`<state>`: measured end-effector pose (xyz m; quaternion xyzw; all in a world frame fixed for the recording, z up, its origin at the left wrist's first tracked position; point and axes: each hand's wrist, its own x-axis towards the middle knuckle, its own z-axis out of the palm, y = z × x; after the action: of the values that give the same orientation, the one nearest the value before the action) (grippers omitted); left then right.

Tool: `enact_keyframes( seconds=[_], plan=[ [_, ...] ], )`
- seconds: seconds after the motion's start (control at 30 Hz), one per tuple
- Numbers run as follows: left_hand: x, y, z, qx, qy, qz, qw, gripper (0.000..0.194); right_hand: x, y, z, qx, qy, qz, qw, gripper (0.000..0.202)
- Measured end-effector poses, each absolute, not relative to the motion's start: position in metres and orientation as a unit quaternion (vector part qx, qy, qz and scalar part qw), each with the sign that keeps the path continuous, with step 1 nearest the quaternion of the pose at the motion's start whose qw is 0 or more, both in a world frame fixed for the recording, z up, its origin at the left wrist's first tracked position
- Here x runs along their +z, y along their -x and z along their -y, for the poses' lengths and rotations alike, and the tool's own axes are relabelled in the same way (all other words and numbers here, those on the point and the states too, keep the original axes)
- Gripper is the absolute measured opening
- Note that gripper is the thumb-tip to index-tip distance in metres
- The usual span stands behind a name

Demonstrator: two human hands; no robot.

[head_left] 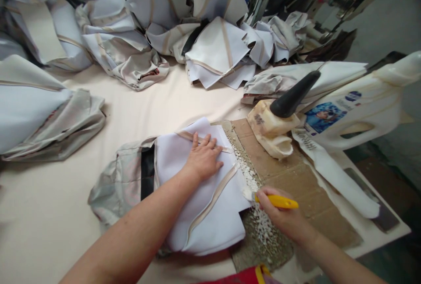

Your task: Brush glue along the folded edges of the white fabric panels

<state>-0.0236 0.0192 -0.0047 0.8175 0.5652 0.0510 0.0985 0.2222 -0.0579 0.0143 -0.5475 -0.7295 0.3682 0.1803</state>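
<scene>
My left hand (204,156) lies with fingers spread on a white fabric piece (184,179) that has beige seam tape. Grey lining cloth (120,179) and a black strip extend from its left side. In my right hand (279,214) is a paintbrush (281,201) with a yellow handle, gripped near the bristles. The brush tip touches the right edge of the white piece, above a board (272,240) crusted with white glue-like residue.
A flat cardboard sheet (305,187) carries a cut-open plastic container (269,130) with a black cone (296,95) on it. A big white jug (365,104) lies tilted at the right. Several sewn fabric pieces (217,51) are heaped along the back, and another bundle (49,113) lies at left.
</scene>
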Motion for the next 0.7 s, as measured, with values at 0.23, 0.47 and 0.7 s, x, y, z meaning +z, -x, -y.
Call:
enact_keyframes(
  seconds=[0.23,0.47,0.7],
  plan=[
    [-0.005,0.022,-0.019,0.048,-0.818,-0.566,0.086,0.046,0.012,-0.219,0.051,0.414,0.585,0.675,0.175,0.031],
    [-0.005,0.021,-0.020,0.042,-0.819,-0.566,0.085,0.047,0.006,-0.182,-0.012,0.406,0.620,0.582,0.336,0.031],
    [-0.005,0.023,-0.019,0.049,-0.816,-0.567,0.100,0.048,0.009,-0.188,-0.006,0.373,0.588,0.635,0.336,0.032]
  ],
)
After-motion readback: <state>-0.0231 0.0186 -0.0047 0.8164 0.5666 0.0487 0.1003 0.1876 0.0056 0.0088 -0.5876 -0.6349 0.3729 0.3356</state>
